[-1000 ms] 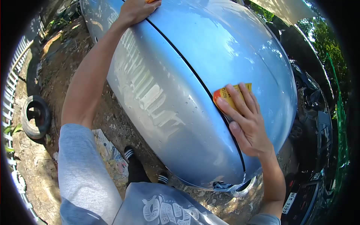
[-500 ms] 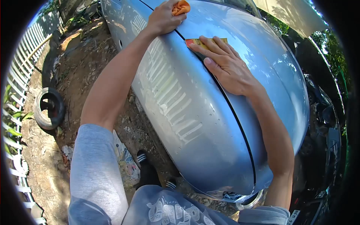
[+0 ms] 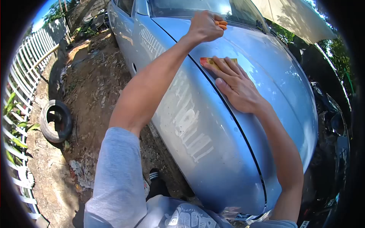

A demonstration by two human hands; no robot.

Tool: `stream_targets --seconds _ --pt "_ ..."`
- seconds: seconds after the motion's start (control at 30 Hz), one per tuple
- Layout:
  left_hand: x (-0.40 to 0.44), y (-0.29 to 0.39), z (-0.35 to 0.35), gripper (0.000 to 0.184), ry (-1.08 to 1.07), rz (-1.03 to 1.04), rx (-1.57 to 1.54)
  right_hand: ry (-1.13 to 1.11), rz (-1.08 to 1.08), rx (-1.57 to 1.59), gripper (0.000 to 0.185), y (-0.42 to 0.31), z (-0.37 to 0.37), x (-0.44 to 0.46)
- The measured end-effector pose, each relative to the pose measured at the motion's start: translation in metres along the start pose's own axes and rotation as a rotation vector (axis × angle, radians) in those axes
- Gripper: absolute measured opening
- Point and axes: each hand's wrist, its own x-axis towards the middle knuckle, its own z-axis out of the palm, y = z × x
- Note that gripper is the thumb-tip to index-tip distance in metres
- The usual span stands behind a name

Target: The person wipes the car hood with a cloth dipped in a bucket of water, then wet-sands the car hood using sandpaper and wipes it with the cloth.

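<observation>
Squeezed in the fist of my left hand (image 3: 207,27) is an orange cloth (image 3: 221,25), over the hood of a silver-blue car, near the windshield. My right hand (image 3: 237,85) lies flat on the hood (image 3: 273,87), fingers stretched over a yellow and red sheet (image 3: 208,62) pressed against the paint. The sheet is beside the black seam (image 3: 243,133) between hood and fender (image 3: 190,125). Drops of water dot the fender.
An old tire (image 3: 56,121) lies on the dirt at the left, by a white fence (image 3: 23,83). A dark vehicle (image 3: 330,152) stands at the right. A pale tarp (image 3: 294,19) hangs at the upper right.
My left hand has moved right over the hood with the orange cloth. My right hand slid the sheet up along the seam toward the windshield. The view has tilted up, showing the windshield.
</observation>
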Motion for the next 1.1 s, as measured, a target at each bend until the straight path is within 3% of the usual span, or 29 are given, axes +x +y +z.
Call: stream_targets --seconds 0.07,0.1,0.17,0.2,0.23,0.27,0.3,0.33,0.37,0.43,0.57,0.63,0.67,0.8,0.97,1.03,1.1 --pt "0.002 0.013 -0.003 0.03 -0.136 0.071 -0.004 -0.101 0.033 0.025 0.055 -0.014 -0.019 -0.03" --pt "-0.005 0.016 0.001 0.033 -0.192 0.188 0.046 -0.107 0.005 0.01 0.055 -0.011 -0.015 -0.012" --pt "0.001 0.005 0.001 0.034 -0.274 0.199 0.043 -0.048 -0.037 0.008 0.054 0.004 0.0 0.034" --pt "0.016 -0.011 -0.006 0.036 -0.224 0.224 0.043 -0.006 -0.069 -0.022 0.052 0.013 0.01 0.083" --pt "0.027 -0.027 -0.01 0.038 -0.173 0.238 0.032 -0.087 0.031 0.069 0.052 0.011 0.008 0.131" --pt "0.036 -0.053 -0.023 0.043 -0.127 0.129 -0.043 -0.186 0.133 0.157 0.052 0.004 0.008 0.164" --pt "0.046 -0.086 -0.04 0.045 -0.093 0.165 0.145 -0.16 0.081 0.091 0.054 -0.002 0.007 0.175" --pt "0.059 -0.137 -0.045 0.037 0.039 0.212 0.18 -0.031 -0.003 0.05 0.054 0.004 0.011 0.165" --pt "0.065 -0.175 -0.058 0.036 0.03 0.225 0.292 0.076 -0.077 0.011 0.054 0.007 0.021 0.137" --pt "0.061 -0.225 -0.082 0.037 0.077 0.266 0.116 -0.029 0.002 -0.022 0.052 -0.01 0.003 0.057" --pt "0.062 -0.207 -0.076 0.035 0.018 0.363 0.059 -0.095 0.187 0.026 0.059 0.004 0.001 0.068" --pt "0.062 -0.206 -0.082 0.029 -0.036 0.192 0.149 -0.007 0.338 0.048 0.061 0.041 0.018 0.13" --pt "0.059 -0.203 -0.086 0.029 -0.065 0.202 0.127 0.012 0.383 0.034 0.062 0.037 0.021 0.135" --pt "0.057 -0.197 -0.089 0.028 -0.108 0.189 0.065 -0.022 0.41 -0.125 0.07 -0.026 0.015 0.058" --pt "0.06 -0.197 -0.091 0.026 -0.123 0.16 0.056 0.013 0.635 -0.001 0.065 0.047 0.019 0.093" --pt "0.06 -0.207 -0.091 0.025 -0.055 0.215 0.048 0.049 0.718 -0.008 0.063 0.021 0.016 0.097" --pt "0.064 -0.208 -0.09 0.024 -0.091 0.225 0.039 0.118 0.585 -0.127 0.062 -0.022 0.027 0.052"
